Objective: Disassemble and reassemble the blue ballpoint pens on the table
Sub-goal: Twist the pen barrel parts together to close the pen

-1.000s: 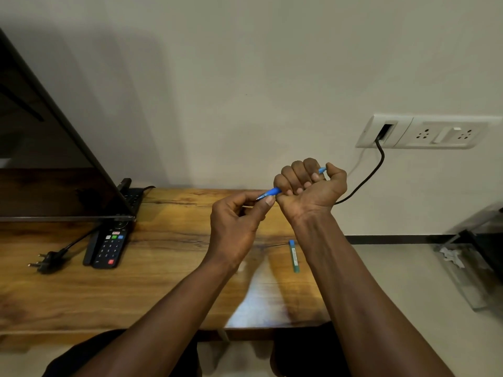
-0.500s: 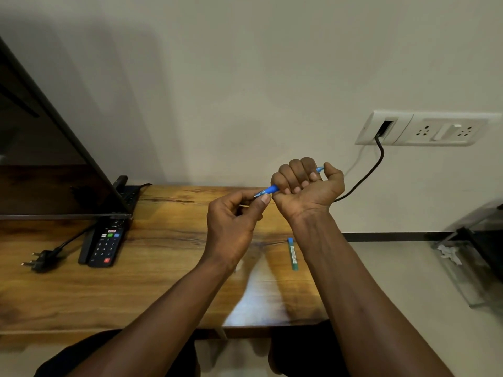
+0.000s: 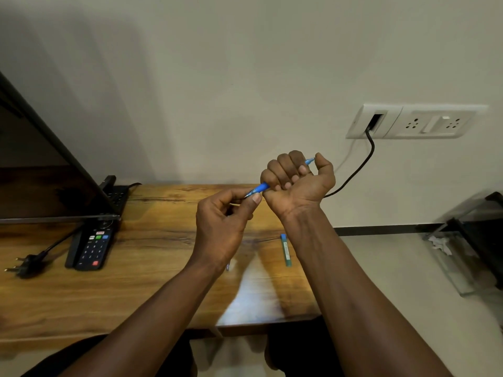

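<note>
The right hand [image 3: 298, 180] is fisted around a slim blue plastic ballpoint pen [image 3: 260, 188], held above the wooden desk [image 3: 152, 268] near its back edge. The left hand [image 3: 223, 224] pinches the pen's tip between thumb and forefinger. A short blue-green pen piece [image 3: 285, 250] lies near the desk's right edge. A black remote control [image 3: 94, 247] rests toward the left.

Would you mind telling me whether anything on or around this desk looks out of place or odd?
One thing stands out: a black plug lies loose on the wooden table left of the remote, unplugged, prongs bare. Otherwise, the right hand grips the blue pen while the left hand pinches its tip.
</note>
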{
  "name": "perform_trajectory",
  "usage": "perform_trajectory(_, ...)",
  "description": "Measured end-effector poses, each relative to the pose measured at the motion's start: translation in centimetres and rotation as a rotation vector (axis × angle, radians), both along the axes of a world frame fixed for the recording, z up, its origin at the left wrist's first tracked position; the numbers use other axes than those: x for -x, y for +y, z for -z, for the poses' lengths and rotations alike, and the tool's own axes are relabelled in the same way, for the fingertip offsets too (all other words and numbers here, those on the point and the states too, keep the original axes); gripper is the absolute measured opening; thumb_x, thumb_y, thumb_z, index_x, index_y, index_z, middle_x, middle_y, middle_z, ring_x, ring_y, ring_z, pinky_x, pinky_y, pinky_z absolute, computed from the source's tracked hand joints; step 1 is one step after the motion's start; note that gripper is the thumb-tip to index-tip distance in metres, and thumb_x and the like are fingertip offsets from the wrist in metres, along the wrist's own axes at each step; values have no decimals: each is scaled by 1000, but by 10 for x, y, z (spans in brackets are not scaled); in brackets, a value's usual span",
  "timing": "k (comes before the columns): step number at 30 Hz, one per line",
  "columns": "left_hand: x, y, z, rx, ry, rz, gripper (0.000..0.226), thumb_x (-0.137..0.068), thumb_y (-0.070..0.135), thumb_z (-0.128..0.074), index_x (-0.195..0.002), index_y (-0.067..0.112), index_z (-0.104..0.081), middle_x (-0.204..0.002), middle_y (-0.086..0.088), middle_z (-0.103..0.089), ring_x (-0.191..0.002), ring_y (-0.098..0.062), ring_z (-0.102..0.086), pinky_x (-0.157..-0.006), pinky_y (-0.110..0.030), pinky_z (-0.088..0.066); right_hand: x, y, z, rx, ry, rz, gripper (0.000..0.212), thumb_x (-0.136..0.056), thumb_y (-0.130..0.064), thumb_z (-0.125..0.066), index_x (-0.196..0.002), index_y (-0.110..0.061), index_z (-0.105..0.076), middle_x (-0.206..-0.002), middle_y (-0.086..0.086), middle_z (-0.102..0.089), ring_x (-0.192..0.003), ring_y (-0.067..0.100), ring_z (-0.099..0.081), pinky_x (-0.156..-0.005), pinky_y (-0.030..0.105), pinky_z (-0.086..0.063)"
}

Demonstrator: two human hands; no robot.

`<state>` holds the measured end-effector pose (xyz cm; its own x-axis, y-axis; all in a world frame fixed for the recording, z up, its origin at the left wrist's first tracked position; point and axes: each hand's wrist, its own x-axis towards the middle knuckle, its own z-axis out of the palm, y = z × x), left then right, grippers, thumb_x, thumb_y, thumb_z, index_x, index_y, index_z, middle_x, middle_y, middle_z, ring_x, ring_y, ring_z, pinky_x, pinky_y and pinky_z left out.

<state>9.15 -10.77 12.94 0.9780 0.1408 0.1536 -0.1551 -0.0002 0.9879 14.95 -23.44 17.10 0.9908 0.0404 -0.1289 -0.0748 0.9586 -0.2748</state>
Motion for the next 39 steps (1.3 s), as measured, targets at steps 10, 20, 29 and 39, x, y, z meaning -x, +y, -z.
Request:
perform_trajectory(10, 2, 1, -3, -16, 1, 6, 11, -91, 13, -79, -101, 16, -81, -79, 0, -76, -68, -13, -63, -68, -42, -57, -1, 0, -1, 0, -16, -10, 47, -91, -44, -32, -51, -19, -31, -44, -5, -21, -35, 10, -19, -40, 18, -19)
perform_trajectory(20, 3, 3, -4, -30, 10, -3, 13, -91, 13, -78, -104, 13, -81, -84, -2, -77, -71, -13, -66, -72, -48, -58, 0, 2, -1, 8, -18, -17, 45, -90, -43, -31, -51, -19, -30, -44, -5, -21, -36, 10, -18, -40, 18, -19)
perform_trajectory(29, 4, 3, -3, -28, 11, 3, 12, -91, 14, -79, -103, 14, -81, -82, -2, -76, -70, -13, -65, -72, -48, -59, 0, 2, 0, 28, -33, -30, 46, -90, -44, -33, -52, -19, -30, -49, -6, -16, -37, 9, -18, -42, 19, -18)
perform_trajectory(39, 4, 4, -3, -30, 11, 14, 11, -92, 13, -78, -102, 16, -81, -82, -1, -76, -71, -15, -64, -72, -47, -58, -1, 1, 0, 33, -30, -29, 45, -90, -43, -31, -51, -19, -30, -45, -5, -20, -38, 10, -16, -44, 20, -15)
